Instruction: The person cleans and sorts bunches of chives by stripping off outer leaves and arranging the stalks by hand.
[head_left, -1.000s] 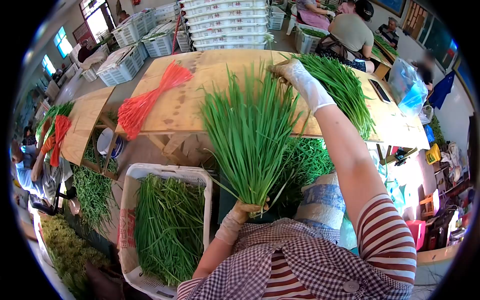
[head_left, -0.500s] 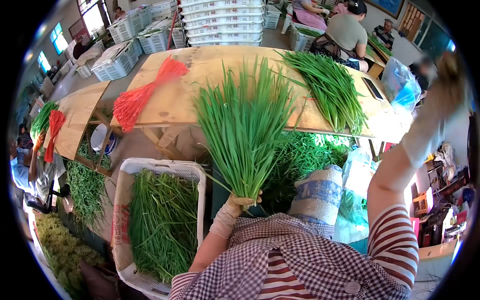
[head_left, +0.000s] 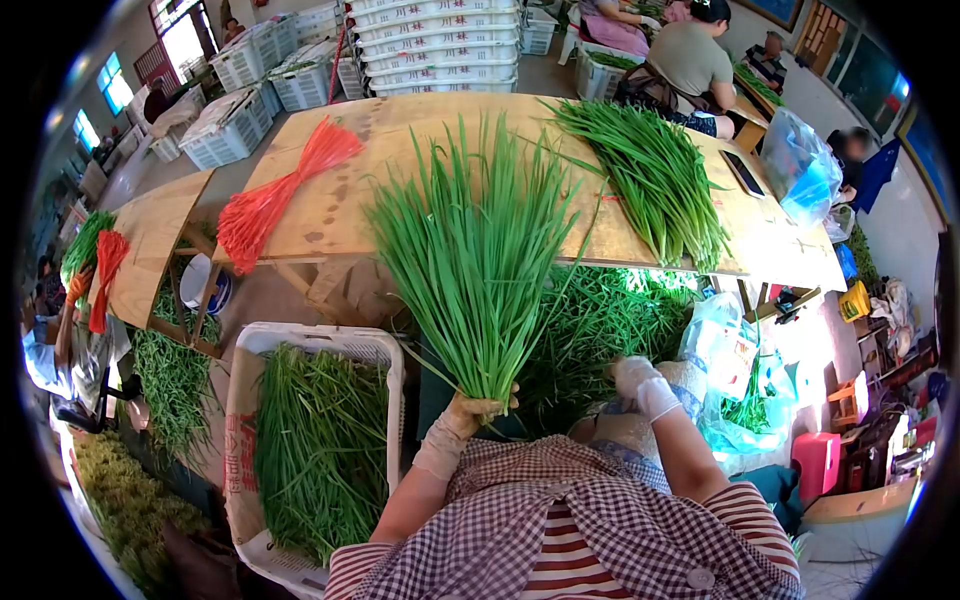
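Right hand [head_left: 637, 380] brought down from upper right to lower right of centre, near loose greens [head_left: 610, 318]; closure, contents can't be told. Leafy bunch [head_left: 478, 270], mid-frame, still held by base in closed left hand [head_left: 476, 408] alone.

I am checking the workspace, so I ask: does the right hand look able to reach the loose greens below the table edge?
Probably yes: the gloved right hand is close beside the loose greens, and nothing visible blocks the way between them.
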